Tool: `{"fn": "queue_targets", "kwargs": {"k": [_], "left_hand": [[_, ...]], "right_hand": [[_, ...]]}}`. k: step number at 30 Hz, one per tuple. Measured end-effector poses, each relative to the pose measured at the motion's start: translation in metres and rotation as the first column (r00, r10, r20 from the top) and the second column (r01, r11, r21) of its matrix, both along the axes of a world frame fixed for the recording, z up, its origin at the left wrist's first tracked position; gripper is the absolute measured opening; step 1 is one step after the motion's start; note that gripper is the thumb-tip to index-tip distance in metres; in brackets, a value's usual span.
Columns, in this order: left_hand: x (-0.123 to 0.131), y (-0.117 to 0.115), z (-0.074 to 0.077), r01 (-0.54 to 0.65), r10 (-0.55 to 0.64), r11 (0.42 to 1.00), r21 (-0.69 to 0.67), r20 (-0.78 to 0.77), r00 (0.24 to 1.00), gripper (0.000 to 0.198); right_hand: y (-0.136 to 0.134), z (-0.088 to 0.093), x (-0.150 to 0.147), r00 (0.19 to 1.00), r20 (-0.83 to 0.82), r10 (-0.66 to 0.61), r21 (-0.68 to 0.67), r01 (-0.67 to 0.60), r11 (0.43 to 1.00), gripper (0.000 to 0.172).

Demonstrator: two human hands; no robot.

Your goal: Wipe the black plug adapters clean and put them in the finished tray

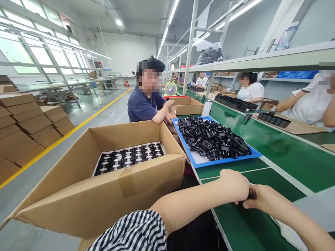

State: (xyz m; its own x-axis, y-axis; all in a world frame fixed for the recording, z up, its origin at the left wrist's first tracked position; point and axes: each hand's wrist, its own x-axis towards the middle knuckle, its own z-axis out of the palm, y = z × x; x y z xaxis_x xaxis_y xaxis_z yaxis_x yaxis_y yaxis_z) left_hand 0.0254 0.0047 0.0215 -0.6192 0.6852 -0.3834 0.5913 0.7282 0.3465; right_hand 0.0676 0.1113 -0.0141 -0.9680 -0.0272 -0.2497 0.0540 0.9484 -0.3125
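Note:
Over the green work surface (230, 226), my two hands meet at the lower right. My right hand (263, 197) pinches a small black plastic part (251, 194) between thumb and fingers. My left hand (234, 184) is closed against the same part from the other side, its fingertips mostly hidden. Only a little of the part shows, so its exact kind cannot be made out. Just beyond my hands, a blue-rimmed tray (227, 162) bears a heap of loose glossy black plastic parts (209, 137).
An open cardboard box (104, 195) at left contains rows of black pieces (128, 158). Across its far side leans a person in a dark shirt (143, 104). Co-workers (252, 90) sit across the belt, near black divided trays (235, 103). A shelf (261, 57) overhangs the line.

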Motion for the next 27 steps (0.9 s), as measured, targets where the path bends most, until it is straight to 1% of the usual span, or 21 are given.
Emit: {"fn": "queue_targets", "kwargs": {"k": [2, 3, 6, 8, 10, 12, 15, 17, 19, 21, 22, 24, 27], "left_hand": [[-0.005, 0.003, 0.001, 0.069, -0.072, 0.997, -0.037, -0.079, 0.994, 0.029], [-0.008, 0.003, 0.001, 0.112, -0.119, 0.992, -0.064, -0.104, 0.987, 0.030], [-0.021, -0.001, 0.000, 0.294, -0.304, 0.947, -0.129, -0.068, 0.950, 0.029], [-0.027, -0.007, 0.000, 0.376, -0.383, 0.919, -0.119, -0.039, 0.923, 0.033], [-0.030, -0.012, -0.001, 0.380, -0.386, 0.921, -0.088, -0.054, 0.921, 0.037], [-0.027, -0.015, -0.001, 0.347, -0.353, 0.935, -0.072, -0.087, 0.932, 0.039], [-0.021, -0.014, -0.002, 0.311, -0.321, 0.944, -0.113, -0.089, 0.943, 0.037], [-0.018, -0.012, -0.003, 0.289, -0.306, 0.945, -0.152, -0.096, 0.947, 0.036], [-0.018, -0.011, -0.002, 0.304, -0.324, 0.938, -0.165, -0.106, 0.940, 0.036], [-0.020, -0.014, 0.000, 0.363, -0.380, 0.920, -0.149, -0.109, 0.918, 0.036], [-0.021, -0.016, 0.002, 0.395, -0.410, 0.908, -0.137, -0.106, 0.906, 0.036], [-0.022, -0.018, 0.005, 0.430, -0.443, 0.895, -0.120, -0.107, 0.890, 0.036], [-0.023, -0.013, 0.007, 0.412, -0.427, 0.900, -0.140, -0.103, 0.898, 0.036]], "right_hand": [[-0.001, 0.001, -0.001, 0.997, 0.054, -0.051, 0.004, 0.051, 0.999, 0.009], [-0.001, 0.002, -0.001, 0.996, 0.049, -0.069, 0.010, 0.068, 0.998, 0.011], [-0.002, 0.001, -0.002, 0.996, 0.053, -0.076, 0.005, 0.076, 0.997, 0.019], [-0.001, 0.000, -0.002, 0.995, 0.068, -0.079, 0.010, 0.079, 0.997, 0.022], [-0.001, -0.001, -0.002, 0.994, 0.069, -0.082, 0.030, 0.080, 0.996, 0.020], [-0.001, -0.002, -0.003, 0.995, 0.049, -0.087, 0.064, 0.083, 0.994, 0.017], [-0.003, -0.002, -0.004, 0.995, 0.009, -0.099, 0.110, 0.097, 0.989, 0.014], [-0.005, -0.002, -0.004, 0.994, 0.013, -0.108, 0.119, 0.106, 0.987, 0.014], [-0.007, -0.001, -0.004, 0.991, 0.039, -0.127, 0.133, 0.120, 0.984, 0.016], [-0.007, -0.001, -0.003, 0.989, 0.044, -0.145, 0.141, 0.137, 0.980, 0.020], [-0.007, -0.002, -0.001, 0.988, 0.034, -0.153, 0.132, 0.147, 0.980, 0.021], [-0.004, -0.003, 0.001, 0.988, 0.002, -0.155, 0.073, 0.154, 0.985, 0.022], [0.000, -0.005, 0.004, 0.988, -0.011, -0.152, -0.026, 0.152, 0.988, 0.020]]}}
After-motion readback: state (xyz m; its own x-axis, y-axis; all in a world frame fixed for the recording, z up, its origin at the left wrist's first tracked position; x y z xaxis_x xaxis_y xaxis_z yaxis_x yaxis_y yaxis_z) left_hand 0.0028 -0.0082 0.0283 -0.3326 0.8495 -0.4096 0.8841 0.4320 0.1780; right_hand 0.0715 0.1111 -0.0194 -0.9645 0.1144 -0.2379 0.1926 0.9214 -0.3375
